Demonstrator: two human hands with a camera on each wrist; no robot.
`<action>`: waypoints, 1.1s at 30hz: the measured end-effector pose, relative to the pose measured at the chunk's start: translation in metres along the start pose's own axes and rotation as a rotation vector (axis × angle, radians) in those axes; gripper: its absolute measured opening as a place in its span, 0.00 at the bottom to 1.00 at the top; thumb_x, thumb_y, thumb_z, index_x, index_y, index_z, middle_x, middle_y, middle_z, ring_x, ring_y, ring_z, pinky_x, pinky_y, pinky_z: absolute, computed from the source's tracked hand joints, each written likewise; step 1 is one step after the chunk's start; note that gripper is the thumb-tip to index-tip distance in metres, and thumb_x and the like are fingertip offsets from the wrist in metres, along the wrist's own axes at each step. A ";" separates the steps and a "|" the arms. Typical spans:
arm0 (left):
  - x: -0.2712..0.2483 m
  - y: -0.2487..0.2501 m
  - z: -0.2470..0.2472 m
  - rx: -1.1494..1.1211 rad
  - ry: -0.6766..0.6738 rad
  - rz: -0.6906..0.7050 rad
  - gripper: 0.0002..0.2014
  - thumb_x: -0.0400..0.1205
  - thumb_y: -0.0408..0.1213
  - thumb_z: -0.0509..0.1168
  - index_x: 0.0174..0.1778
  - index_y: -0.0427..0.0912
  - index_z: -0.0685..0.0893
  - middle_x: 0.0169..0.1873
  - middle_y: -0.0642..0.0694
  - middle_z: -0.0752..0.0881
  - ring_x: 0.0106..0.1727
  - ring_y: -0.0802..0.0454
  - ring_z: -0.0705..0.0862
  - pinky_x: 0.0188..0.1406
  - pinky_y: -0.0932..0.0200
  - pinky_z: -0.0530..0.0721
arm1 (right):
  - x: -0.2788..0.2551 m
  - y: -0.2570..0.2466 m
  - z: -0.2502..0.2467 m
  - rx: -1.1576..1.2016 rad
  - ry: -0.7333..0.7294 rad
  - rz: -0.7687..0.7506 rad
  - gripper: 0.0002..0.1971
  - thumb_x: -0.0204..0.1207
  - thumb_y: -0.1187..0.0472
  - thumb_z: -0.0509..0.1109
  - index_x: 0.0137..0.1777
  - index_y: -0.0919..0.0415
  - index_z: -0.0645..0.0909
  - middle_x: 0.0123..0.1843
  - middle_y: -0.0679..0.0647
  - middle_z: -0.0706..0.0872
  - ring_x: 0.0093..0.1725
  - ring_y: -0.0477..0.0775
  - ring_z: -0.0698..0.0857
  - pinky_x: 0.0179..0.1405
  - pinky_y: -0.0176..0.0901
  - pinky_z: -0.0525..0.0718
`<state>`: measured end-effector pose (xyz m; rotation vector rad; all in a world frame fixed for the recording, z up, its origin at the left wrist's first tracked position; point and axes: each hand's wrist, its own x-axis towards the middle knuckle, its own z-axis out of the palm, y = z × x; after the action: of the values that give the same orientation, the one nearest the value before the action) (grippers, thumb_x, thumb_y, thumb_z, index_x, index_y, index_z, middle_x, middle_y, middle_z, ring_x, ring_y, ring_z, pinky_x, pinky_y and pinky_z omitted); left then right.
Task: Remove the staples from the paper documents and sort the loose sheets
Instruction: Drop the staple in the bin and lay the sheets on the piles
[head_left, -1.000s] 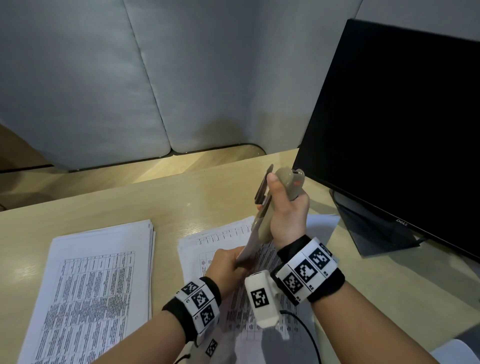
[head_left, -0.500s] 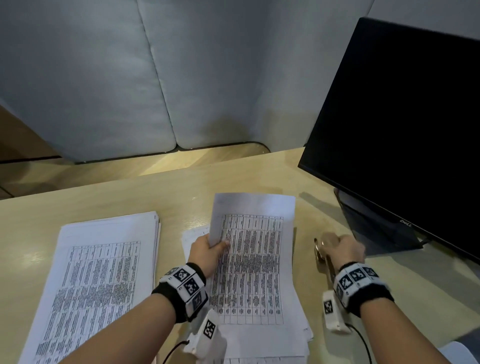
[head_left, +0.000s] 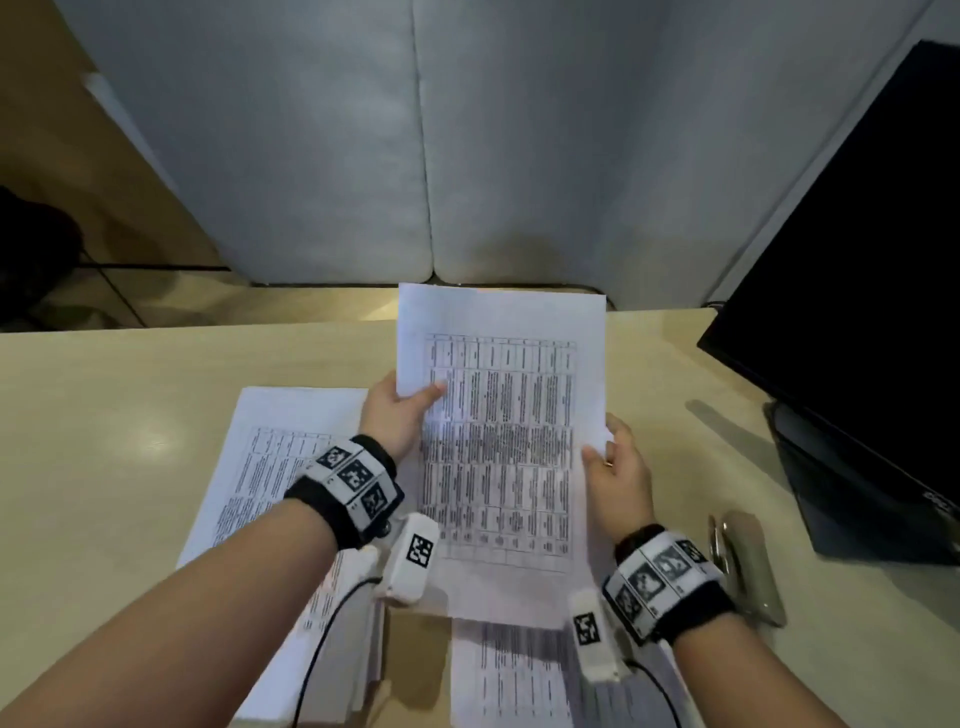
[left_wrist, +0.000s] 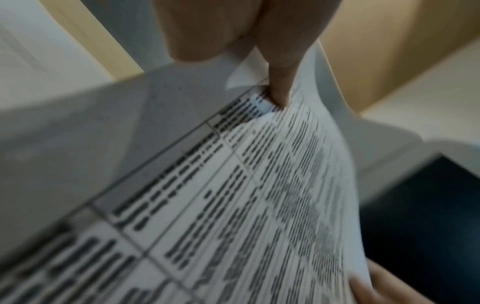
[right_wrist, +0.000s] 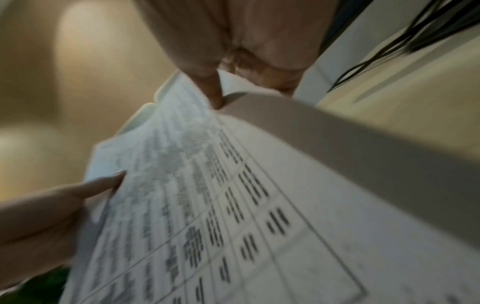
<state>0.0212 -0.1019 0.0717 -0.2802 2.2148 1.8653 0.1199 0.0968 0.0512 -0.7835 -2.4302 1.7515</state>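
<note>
Desk (head_left: 130, 395), blurred sheet (head_left: 501, 415), fingers behind

Held sheet (head_left: 501, 415): thin white paper, matt, printed table in black, flexes in the wrist views. Left stack (head_left: 270, 467): same matt paper. Desk (head_left: 130, 415): pale wood-look laminate, smooth, soft sheen. Stapler (head_left: 748, 566): beige plastic body, shiny metal strip along one side. Monitor (head_left: 857, 260): glossy black screen. Wristbands (head_left: 696, 608): black cloth.
</note>
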 end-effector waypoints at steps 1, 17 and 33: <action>0.008 -0.002 -0.019 0.066 0.067 0.001 0.19 0.78 0.39 0.69 0.64 0.39 0.79 0.53 0.47 0.84 0.54 0.49 0.83 0.58 0.55 0.80 | 0.000 -0.009 0.018 -0.027 -0.042 0.001 0.26 0.83 0.69 0.58 0.80 0.55 0.61 0.67 0.51 0.75 0.66 0.49 0.74 0.64 0.37 0.69; 0.039 -0.114 -0.183 0.801 0.344 -0.452 0.24 0.76 0.38 0.68 0.64 0.31 0.72 0.61 0.28 0.76 0.58 0.30 0.78 0.60 0.40 0.79 | -0.038 -0.011 0.209 -0.761 -0.663 0.007 0.19 0.80 0.70 0.60 0.70 0.70 0.66 0.73 0.70 0.65 0.50 0.61 0.78 0.58 0.47 0.75; 0.008 -0.085 0.022 0.912 -0.458 0.095 0.32 0.80 0.39 0.65 0.79 0.39 0.60 0.78 0.42 0.63 0.77 0.46 0.63 0.76 0.56 0.62 | 0.026 0.053 0.012 -0.754 0.054 0.529 0.43 0.64 0.52 0.81 0.75 0.63 0.63 0.75 0.68 0.63 0.74 0.67 0.63 0.68 0.59 0.71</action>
<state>0.0393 -0.0947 -0.0144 0.3779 2.4561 0.6744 0.1130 0.1100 -0.0067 -1.6212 -3.0397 0.7927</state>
